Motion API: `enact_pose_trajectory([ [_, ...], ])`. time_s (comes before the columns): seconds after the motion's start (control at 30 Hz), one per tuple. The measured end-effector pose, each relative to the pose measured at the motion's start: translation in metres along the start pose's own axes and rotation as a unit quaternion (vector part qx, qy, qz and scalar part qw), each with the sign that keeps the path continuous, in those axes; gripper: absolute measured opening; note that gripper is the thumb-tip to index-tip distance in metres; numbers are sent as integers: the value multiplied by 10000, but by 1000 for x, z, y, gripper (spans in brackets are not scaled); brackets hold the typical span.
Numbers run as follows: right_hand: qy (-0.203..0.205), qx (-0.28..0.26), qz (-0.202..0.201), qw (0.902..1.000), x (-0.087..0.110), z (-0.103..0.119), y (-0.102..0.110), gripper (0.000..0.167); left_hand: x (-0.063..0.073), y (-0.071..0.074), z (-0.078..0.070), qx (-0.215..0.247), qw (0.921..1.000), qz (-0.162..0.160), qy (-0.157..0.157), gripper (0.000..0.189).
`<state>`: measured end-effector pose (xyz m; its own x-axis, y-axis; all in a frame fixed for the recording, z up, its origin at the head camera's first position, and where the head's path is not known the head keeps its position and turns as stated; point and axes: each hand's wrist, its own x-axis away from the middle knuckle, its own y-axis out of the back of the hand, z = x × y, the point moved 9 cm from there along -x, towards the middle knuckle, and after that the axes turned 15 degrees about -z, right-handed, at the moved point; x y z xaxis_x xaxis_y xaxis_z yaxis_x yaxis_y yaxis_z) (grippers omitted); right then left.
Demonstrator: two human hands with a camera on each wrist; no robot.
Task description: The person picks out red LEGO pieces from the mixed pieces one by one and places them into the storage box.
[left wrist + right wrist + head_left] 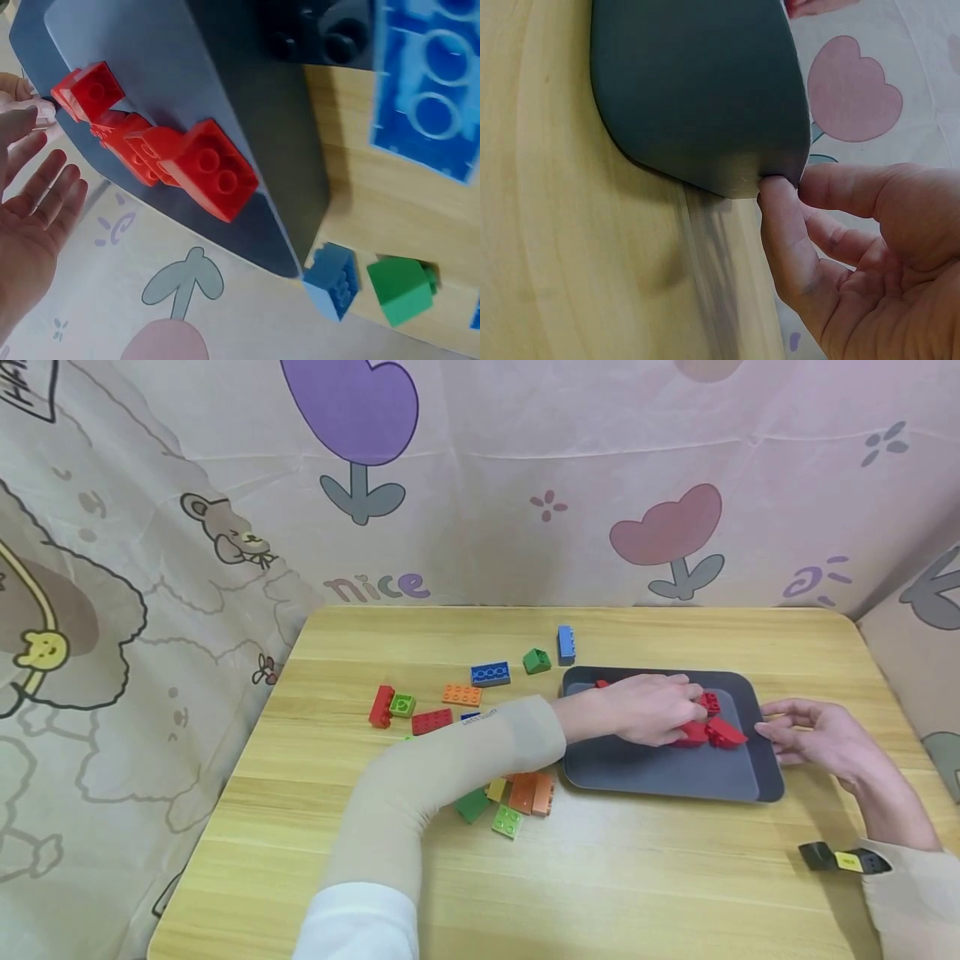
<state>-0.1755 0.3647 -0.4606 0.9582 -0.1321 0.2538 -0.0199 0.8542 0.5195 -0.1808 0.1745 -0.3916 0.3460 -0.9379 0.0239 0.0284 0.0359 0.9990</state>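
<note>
A dark grey tray [637, 770] lies on the right half of the table with several red toy bricks [726, 733] inside. My left hand [651, 708] reaches across the tray, over these bricks, and covers some of them in the head view. Seen from the left wrist, the fingers [54, 196] of that hand are extended and hold nothing; the red bricks [217, 172] sit in a row beside them. My right hand [817, 735] pinches the tray's right rim between thumb and finger, as the right wrist view shows on the tray wall [697, 97].
Left of the tray lie loose bricks: a red brick [431, 721], an orange brick [462, 695], a dark blue brick [490, 674] and others. A green brick [537, 661] and a blue brick [566, 645] stand behind it. Fabric [480, 527] hangs along the table's back edge.
</note>
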Motion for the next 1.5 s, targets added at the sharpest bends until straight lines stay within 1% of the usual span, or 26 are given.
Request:
enact_pose_trajectory([
  [0.13,19,4,-12,10000,0,0,0,31,13,5,1,-30,10000,-2,-88,42],
  [0.3,50,84,-12,10000,1,1,1,41,29,14,6,-8,9999,-84,-112,40],
  [0.5,84,139,2,9999,0,2,0,44,47,18,23,206,9996,-199,37,38],
  [0.63,113,171,20,9998,1,2,0,48,59,19,36,192,9993,-249,221,39],
  [0.8,92,151,30,9998,1,1,0,47,79,21,52,244,9978,-307,534,43],
  [0.87,68,133,14,9999,1,1,0,47,87,21,57,344,9966,-307,678,47],
  [1.03,73,168,-4,9998,1,1,1,48,108,21,68,554,9939,-377,882,62],
  [1.23,45,238,23,9997,0,1,1,52,134,21,84,634,9904,-425,1152,75],
  [1.33,45,234,32,9997,0,2,0,52,148,19,92,748,9870,-370,1372,79],
  [1.5,102,174,10,9998,-1,2,-1,51,172,16,107,1087,9763,-323,1842,85],
])
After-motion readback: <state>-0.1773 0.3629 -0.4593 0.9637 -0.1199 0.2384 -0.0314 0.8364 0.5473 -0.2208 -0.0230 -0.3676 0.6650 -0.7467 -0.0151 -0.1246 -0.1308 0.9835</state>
